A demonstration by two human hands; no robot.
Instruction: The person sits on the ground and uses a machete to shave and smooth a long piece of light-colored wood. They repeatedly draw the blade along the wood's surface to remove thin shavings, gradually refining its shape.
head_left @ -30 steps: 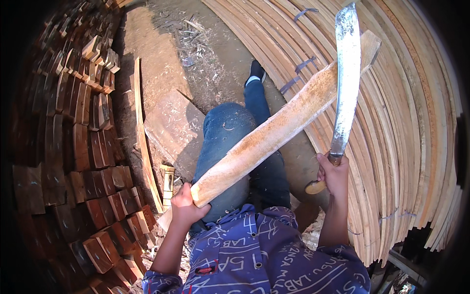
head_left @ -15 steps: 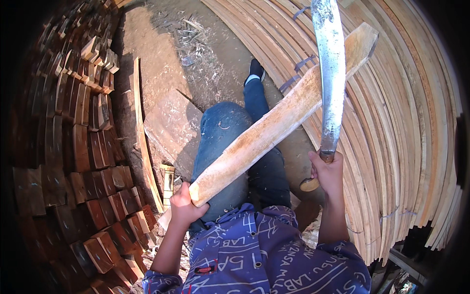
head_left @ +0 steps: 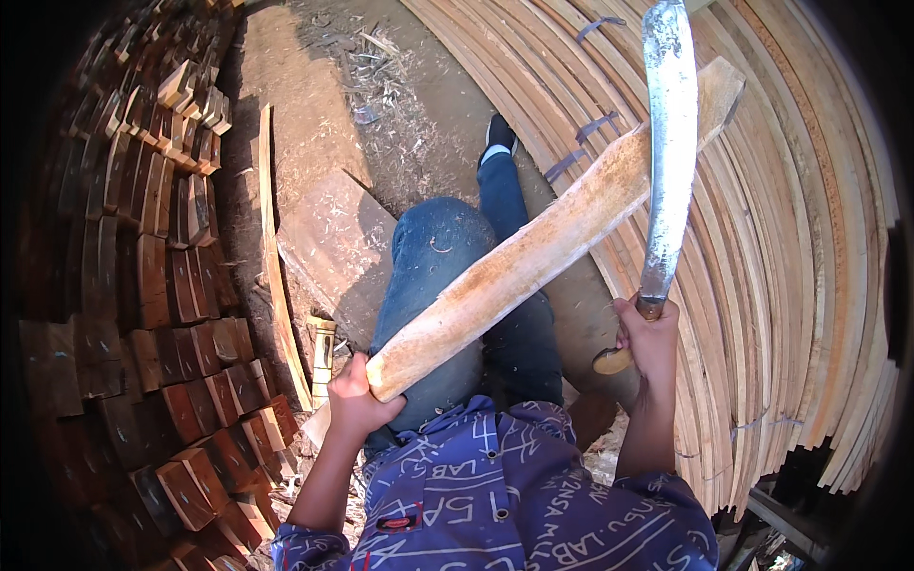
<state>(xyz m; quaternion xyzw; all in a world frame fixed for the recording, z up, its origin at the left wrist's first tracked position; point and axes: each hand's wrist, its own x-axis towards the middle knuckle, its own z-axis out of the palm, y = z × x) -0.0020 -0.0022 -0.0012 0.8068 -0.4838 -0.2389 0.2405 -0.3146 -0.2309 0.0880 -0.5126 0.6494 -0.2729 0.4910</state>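
A long, pale wooden plank (head_left: 514, 271) with brown patches slants from lower left to upper right across my thigh. My left hand (head_left: 357, 400) is closed around its near end. In my right hand (head_left: 650, 333) is the handle of a machete (head_left: 672, 143), whose wide, bright blade points up and away. The blade crosses in front of the plank near the far end and hides a strip of it; whether the two touch, I cannot tell. The rounded butt of the machete's handle shows below my right fist.
Stacked reddish-brown timber blocks (head_left: 181, 362) rise on the left. Long sawn boards (head_left: 762, 285), partly tied with dark straps, fill the right. A thin wood strip (head_left: 270, 247), a flat board (head_left: 328, 228) and a short bamboo-like piece (head_left: 323, 350) lie left of my legs. Shavings (head_left: 386, 71) litter the ground.
My right hand has shifted slightly right with the machete, its blade moving right along the plank. The plank's far end has dipped a little to the right; my left hand keeps its grip.
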